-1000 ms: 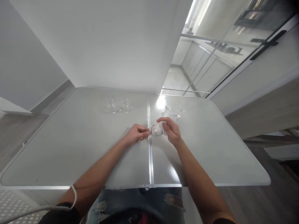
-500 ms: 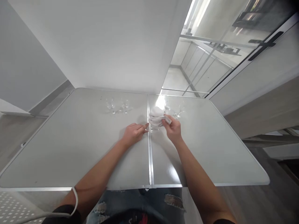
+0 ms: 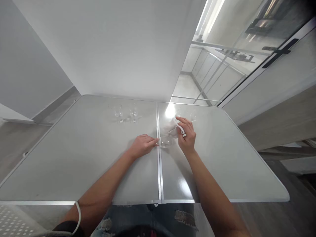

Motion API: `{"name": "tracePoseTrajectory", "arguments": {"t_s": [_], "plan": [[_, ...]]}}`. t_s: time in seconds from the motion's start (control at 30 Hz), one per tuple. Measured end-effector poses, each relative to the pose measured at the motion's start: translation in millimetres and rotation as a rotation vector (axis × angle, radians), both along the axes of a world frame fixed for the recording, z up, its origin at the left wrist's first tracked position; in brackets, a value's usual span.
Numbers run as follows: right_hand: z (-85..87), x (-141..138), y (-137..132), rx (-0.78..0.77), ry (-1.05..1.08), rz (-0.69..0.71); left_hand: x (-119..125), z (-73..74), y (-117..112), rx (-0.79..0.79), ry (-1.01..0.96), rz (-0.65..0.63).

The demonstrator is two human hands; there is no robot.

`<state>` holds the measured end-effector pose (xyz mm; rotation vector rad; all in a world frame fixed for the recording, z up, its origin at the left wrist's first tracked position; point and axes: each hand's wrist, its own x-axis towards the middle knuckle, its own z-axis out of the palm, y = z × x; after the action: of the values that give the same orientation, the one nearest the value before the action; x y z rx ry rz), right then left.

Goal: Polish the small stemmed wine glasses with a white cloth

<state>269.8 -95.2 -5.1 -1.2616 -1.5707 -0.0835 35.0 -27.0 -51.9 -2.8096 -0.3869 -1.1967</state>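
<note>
Near the table's centre seam, my left hand (image 3: 144, 145) pinches the stem end of a clear wine glass (image 3: 166, 142). The glass is tilted onto its side, its bowl pointing right. My right hand (image 3: 187, 133) is closed on a white cloth (image 3: 174, 132), just right of and beyond the bowl. The cloth is partly smeared by motion, and a fold sticks out between my fingers. Whether the cloth touches the glass, I cannot tell.
Two clear stemmed glasses, a left one (image 3: 118, 113) and one beside it (image 3: 133, 112), stand at the table's far left. Another faint glass (image 3: 193, 116) is beyond my right hand. A wall (image 3: 118, 65) rises behind the table (image 3: 81, 148); a glass-panelled door stands at right.
My right hand has drawn the cloth back from the glass, uncovering the bowl. The cloth now hangs looser and lower. My left hand keeps its hold on the glass.
</note>
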Motion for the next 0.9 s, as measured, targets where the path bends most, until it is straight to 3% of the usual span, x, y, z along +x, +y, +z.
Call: {"name": "tracePoseTrajectory", "arguments": {"t_s": [0.07, 0.2, 0.33, 0.4, 0.5, 0.7, 0.8, 0.9], "plan": [[-1.4, 3, -1, -0.074, 0.018, 0.016, 0, 1.3, -1, 0.012, 0.034, -0.026], [-4.0, -2, -4, -0.291, -0.089, 0.324, 0, 3.9, -1, 0.024, 0.032, 0.001], [-1.2, -11, -5, -0.212, -0.178, 0.607, -2, 5.4, 2, 0.023, -0.017, 0.075], [2.2, -14, -4, -0.231, -0.212, 0.608, -3, 5.5, 2, 0.044, -0.033, 0.078], [8.5, -16, -4, -0.38, -0.152, 0.474, -2, 4.9, 0, 0.066, -0.008, 0.012], [17.6, -4, -6, -0.598, 0.221, 0.616, 0, 1.7, -3, -0.051, -0.016, -0.06], [9.6, -6, -2, -0.745, 0.698, 0.517, 1, -0.2, -4, -0.197, -0.146, -0.101], [-4.1, -23, 4, -0.769, 1.162, 0.509, 3, -0.6, -5, -0.451, -0.366, 0.014]]}}
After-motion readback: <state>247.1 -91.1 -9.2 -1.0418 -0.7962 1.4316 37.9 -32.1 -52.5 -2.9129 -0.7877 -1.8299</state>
